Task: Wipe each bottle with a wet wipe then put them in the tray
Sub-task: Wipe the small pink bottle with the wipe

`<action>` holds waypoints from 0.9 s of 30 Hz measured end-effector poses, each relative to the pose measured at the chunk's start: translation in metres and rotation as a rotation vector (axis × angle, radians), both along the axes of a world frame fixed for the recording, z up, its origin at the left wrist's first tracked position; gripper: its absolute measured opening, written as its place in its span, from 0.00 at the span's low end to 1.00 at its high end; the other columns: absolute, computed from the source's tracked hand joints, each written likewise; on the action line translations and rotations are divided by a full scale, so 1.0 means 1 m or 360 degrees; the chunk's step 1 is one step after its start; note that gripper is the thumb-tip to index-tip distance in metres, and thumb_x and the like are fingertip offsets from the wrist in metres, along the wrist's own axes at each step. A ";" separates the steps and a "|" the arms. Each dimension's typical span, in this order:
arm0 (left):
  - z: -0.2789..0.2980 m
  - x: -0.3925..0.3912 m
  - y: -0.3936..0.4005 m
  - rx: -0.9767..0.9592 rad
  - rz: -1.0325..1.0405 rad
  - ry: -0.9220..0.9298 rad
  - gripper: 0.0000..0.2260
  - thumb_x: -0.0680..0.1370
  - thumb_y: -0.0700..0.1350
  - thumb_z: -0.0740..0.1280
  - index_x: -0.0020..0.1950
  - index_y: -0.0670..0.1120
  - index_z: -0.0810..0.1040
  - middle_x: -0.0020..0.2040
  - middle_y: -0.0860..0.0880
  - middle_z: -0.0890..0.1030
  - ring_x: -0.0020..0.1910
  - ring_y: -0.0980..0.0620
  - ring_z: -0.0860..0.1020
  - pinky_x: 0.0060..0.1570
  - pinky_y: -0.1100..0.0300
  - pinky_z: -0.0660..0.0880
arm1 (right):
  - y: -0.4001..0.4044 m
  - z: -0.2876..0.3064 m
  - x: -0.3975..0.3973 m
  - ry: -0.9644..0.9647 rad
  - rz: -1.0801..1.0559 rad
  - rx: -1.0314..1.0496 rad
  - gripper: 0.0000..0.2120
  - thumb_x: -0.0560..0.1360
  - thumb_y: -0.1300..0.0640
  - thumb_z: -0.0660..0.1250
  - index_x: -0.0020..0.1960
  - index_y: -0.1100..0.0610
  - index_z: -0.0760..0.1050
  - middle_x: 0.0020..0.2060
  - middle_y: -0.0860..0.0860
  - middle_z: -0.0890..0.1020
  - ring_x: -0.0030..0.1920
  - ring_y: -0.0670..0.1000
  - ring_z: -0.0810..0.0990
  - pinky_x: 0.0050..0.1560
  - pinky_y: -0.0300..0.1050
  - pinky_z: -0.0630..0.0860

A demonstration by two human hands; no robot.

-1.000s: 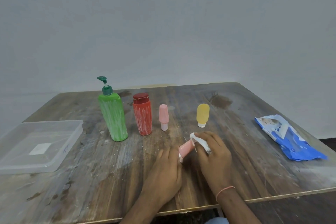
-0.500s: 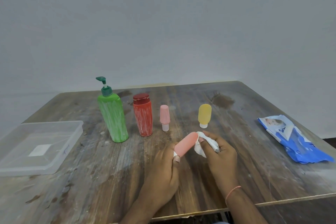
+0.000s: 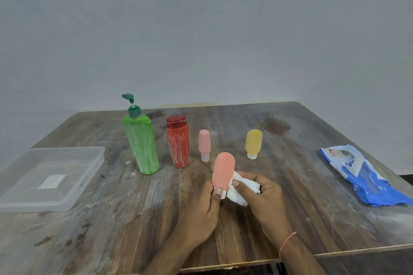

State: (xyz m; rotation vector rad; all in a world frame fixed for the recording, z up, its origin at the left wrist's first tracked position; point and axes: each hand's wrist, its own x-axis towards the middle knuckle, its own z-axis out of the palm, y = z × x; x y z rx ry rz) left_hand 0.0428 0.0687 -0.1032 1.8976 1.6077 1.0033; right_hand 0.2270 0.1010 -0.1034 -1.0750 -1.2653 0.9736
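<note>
Above a wooden table (image 3: 290, 185), the left hand (image 3: 199, 210) pinches a salmon bottle (image 3: 223, 171) now tipped upright from its earlier slant – the right hand (image 3: 263, 198), fingers curled around a wet wipe (image 3: 240, 187), rubs its side – wiping continues, the tray (image 3: 73, 190) still bare at left

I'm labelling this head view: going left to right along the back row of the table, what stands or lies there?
Clear tray → green pump bottle → red bottle → small pink bottle → yellow bottle → blue wipes pack.
</note>
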 end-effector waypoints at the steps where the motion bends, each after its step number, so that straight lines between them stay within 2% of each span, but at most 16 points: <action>1: 0.001 0.000 0.000 0.0007 0.0005 -0.0017 0.10 0.87 0.59 0.53 0.60 0.58 0.71 0.46 0.55 0.80 0.43 0.54 0.79 0.45 0.50 0.79 | 0.000 0.000 0.000 -0.0061 0.0013 0.0001 0.08 0.75 0.54 0.80 0.52 0.46 0.86 0.47 0.40 0.89 0.50 0.45 0.88 0.47 0.44 0.87; 5: 0.003 0.000 0.001 -0.0029 0.0027 -0.0068 0.10 0.87 0.58 0.54 0.62 0.57 0.71 0.48 0.57 0.80 0.45 0.55 0.79 0.45 0.53 0.79 | 0.001 -0.005 -0.001 -0.0259 0.0040 -0.0013 0.09 0.74 0.50 0.81 0.54 0.45 0.87 0.47 0.40 0.89 0.50 0.46 0.88 0.48 0.47 0.88; 8: 0.002 -0.001 0.001 -0.0049 0.0026 -0.0142 0.11 0.87 0.58 0.54 0.63 0.56 0.71 0.52 0.59 0.80 0.49 0.57 0.80 0.48 0.54 0.80 | -0.002 -0.004 -0.003 -0.0351 0.0083 0.0032 0.08 0.75 0.52 0.81 0.53 0.45 0.87 0.45 0.40 0.89 0.48 0.46 0.88 0.46 0.43 0.86; 11: 0.004 -0.001 0.001 -0.0041 0.0047 -0.0192 0.11 0.87 0.57 0.55 0.61 0.54 0.71 0.53 0.58 0.79 0.50 0.59 0.80 0.46 0.64 0.78 | -0.007 0.000 -0.004 -0.0399 0.0136 0.0034 0.07 0.75 0.54 0.81 0.51 0.45 0.88 0.43 0.41 0.89 0.46 0.45 0.88 0.45 0.41 0.84; 12: 0.003 -0.001 0.001 -0.0039 0.0054 -0.0211 0.10 0.87 0.56 0.55 0.60 0.54 0.72 0.52 0.58 0.79 0.49 0.59 0.79 0.44 0.64 0.78 | -0.008 0.000 -0.004 -0.0400 0.0159 0.0019 0.07 0.75 0.55 0.81 0.50 0.45 0.88 0.43 0.42 0.89 0.46 0.46 0.88 0.46 0.43 0.85; 14: 0.002 -0.001 0.001 -0.0031 0.0085 -0.0263 0.08 0.87 0.56 0.56 0.56 0.55 0.72 0.47 0.56 0.79 0.46 0.57 0.79 0.45 0.56 0.79 | -0.010 0.002 -0.002 -0.0405 0.0212 -0.0007 0.07 0.75 0.55 0.81 0.50 0.46 0.89 0.44 0.43 0.90 0.46 0.47 0.88 0.47 0.48 0.86; 17: 0.001 -0.002 0.003 -0.0035 0.0125 -0.0328 0.07 0.87 0.56 0.57 0.55 0.55 0.71 0.48 0.54 0.80 0.47 0.57 0.79 0.50 0.50 0.80 | -0.013 0.004 0.001 -0.0322 0.0249 -0.0056 0.06 0.75 0.55 0.82 0.50 0.48 0.90 0.45 0.46 0.90 0.48 0.49 0.89 0.50 0.52 0.88; 22: 0.009 -0.005 0.007 -0.0072 0.0086 -0.0526 0.05 0.86 0.53 0.64 0.61 0.58 0.77 0.53 0.58 0.85 0.53 0.62 0.82 0.57 0.56 0.80 | -0.015 0.009 0.030 -0.0221 0.0128 -0.0135 0.06 0.74 0.57 0.81 0.50 0.50 0.90 0.46 0.50 0.90 0.49 0.54 0.89 0.49 0.55 0.87; 25: 0.014 -0.007 0.016 0.0013 0.0056 -0.0493 0.08 0.83 0.51 0.69 0.62 0.60 0.81 0.57 0.57 0.81 0.52 0.62 0.80 0.54 0.65 0.77 | -0.017 0.013 0.058 -0.0178 0.0140 -0.0164 0.06 0.75 0.60 0.80 0.49 0.50 0.90 0.45 0.52 0.90 0.48 0.54 0.89 0.48 0.51 0.85; 27: 0.016 -0.006 0.027 0.0069 0.0061 -0.0365 0.07 0.82 0.53 0.71 0.59 0.62 0.82 0.56 0.55 0.79 0.48 0.60 0.79 0.48 0.66 0.76 | -0.019 0.014 0.071 -0.0089 0.0154 -0.0164 0.06 0.75 0.63 0.79 0.49 0.53 0.90 0.44 0.55 0.90 0.46 0.55 0.89 0.46 0.48 0.83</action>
